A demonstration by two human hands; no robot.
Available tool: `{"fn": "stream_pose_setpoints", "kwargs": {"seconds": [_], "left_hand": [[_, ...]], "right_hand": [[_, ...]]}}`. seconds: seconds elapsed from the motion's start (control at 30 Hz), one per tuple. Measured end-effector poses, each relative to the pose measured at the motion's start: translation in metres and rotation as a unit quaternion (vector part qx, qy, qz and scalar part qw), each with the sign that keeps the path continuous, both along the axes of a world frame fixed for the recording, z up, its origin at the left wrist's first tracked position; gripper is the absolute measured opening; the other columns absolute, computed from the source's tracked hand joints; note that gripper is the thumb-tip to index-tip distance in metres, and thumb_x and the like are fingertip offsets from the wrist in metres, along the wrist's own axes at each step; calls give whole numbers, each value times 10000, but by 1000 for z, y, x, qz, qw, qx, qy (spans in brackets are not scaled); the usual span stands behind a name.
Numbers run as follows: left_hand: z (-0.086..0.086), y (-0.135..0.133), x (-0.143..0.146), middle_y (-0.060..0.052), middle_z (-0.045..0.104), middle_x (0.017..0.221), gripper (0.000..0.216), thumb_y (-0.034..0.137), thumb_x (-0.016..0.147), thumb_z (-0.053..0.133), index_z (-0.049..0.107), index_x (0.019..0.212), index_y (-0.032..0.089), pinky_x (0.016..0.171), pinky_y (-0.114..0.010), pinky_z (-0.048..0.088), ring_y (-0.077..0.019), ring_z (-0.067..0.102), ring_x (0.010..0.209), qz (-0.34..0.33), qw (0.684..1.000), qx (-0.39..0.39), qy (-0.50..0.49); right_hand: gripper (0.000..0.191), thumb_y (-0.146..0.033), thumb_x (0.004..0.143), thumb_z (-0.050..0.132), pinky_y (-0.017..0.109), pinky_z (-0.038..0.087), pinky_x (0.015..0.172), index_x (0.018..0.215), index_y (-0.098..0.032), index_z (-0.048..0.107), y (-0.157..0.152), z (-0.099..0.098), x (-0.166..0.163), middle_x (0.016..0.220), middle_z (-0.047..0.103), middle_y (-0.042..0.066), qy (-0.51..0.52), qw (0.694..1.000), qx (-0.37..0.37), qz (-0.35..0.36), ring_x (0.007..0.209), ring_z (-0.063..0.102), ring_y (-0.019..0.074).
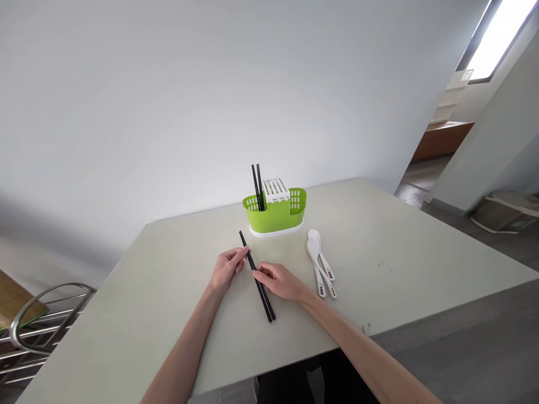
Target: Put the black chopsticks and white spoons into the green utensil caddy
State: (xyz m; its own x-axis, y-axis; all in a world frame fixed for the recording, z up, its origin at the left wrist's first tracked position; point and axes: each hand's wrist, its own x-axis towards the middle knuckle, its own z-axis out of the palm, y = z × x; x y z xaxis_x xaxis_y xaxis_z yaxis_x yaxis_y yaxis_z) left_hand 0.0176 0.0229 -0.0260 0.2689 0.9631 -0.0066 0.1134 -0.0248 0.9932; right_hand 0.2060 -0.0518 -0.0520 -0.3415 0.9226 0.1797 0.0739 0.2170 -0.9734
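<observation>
A pair of black chopsticks (pixel 261 296) lies slanted between my hands, thin ends pointing away from me. My left hand (pixel 229 265) pinches the pair near the thin end with thumb and fingers. Around the middle of the chopsticks, my right hand (pixel 278 280) grips them from the right side. Beyond my hands stands a green utensil basket (pixel 275 219) with a white base and a white slatted top piece (pixel 276 189). More black chopsticks (pixel 257 188) stand upright in its left compartment. To the right of my right hand, several white spoons (pixel 315 252) lie overlapping on the table.
The pale table (pixel 404 241) meets a plain wall (pixel 210 101) behind the basket. Metal-framed stools (pixel 50 320) stand off the table's left side. At the far right a dark bin-like object (pixel 505 210) rests on the floor by the opening.
</observation>
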Motion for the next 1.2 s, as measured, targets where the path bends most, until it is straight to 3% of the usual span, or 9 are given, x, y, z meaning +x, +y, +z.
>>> {"fn": "stream_pose_setpoints", "kwargs": {"seconds": [0.3, 0.57, 0.73, 0.83, 0.93, 1.07, 1.2], "left_hand": [[8, -4, -2, 65, 441, 480, 500, 665, 772, 782, 650, 695, 189, 517, -262, 252, -79, 310, 466, 48, 999, 3, 5], [44, -7, 0, 53, 503, 569, 477, 633, 733, 834, 679, 768, 183, 545, -270, 317, -89, 392, 499, -16, 997, -46, 66], [65, 1, 0, 30, 534, 601, 440, 589, 761, 833, 675, 716, 181, 572, -272, 360, -92, 413, 535, -56, 994, -19, 90], [91, 16, -6, 16, 543, 600, 440, 590, 751, 839, 685, 709, 180, 534, -273, 334, -94, 401, 526, -43, 995, 32, 85], [132, 38, -10, 12, 520, 571, 419, 570, 764, 837, 695, 704, 180, 508, -274, 313, -96, 391, 516, -9, 991, 107, 76], [188, 65, -2, -14, 559, 616, 363, 518, 795, 824, 704, 693, 191, 512, -274, 362, -106, 426, 532, 60, 974, 209, 68], [212, 88, 21, -71, 706, 821, 347, 521, 758, 849, 746, 751, 189, 531, -274, 435, -111, 502, 576, 138, 954, 255, 74]], "right_hand": [[358, -514, 987, 549, 254, 321, 621, 780, -224, 506, 5, -4, 0, 695, 463, -66, -1, 1000, 17, -6, 648, 407, 117], [345, -464, 982, 554, 244, 311, 618, 752, -232, 443, 6, -3, 1, 681, 424, -79, -3, 1000, 24, -3, 634, 371, 110], [349, -489, 982, 562, 240, 319, 604, 764, -229, 481, 4, -1, 1, 681, 448, -77, 23, 1000, 14, -4, 629, 379, 105], [302, -518, 930, 654, 234, 351, 596, 860, -234, 583, 2, 0, 1, 701, 518, -72, 23, 1000, -10, -1, 640, 453, 107], [295, -501, 867, 745, 228, 396, 600, 985, -251, 641, 1, 2, 1, 723, 566, -72, 25, 999, -38, 9, 646, 515, 109], [228, -415, 856, 755, 225, 424, 611, 986, -252, 664, 1, 3, 0, 720, 598, -67, 27, 999, -45, 12, 657, 543, 111], [179, -373, 855, 741, 218, 418, 602, 961, -244, 680, 1, 4, -1, 730, 616, -60, 22, 998, -54, 11, 662, 545, 108]]}}
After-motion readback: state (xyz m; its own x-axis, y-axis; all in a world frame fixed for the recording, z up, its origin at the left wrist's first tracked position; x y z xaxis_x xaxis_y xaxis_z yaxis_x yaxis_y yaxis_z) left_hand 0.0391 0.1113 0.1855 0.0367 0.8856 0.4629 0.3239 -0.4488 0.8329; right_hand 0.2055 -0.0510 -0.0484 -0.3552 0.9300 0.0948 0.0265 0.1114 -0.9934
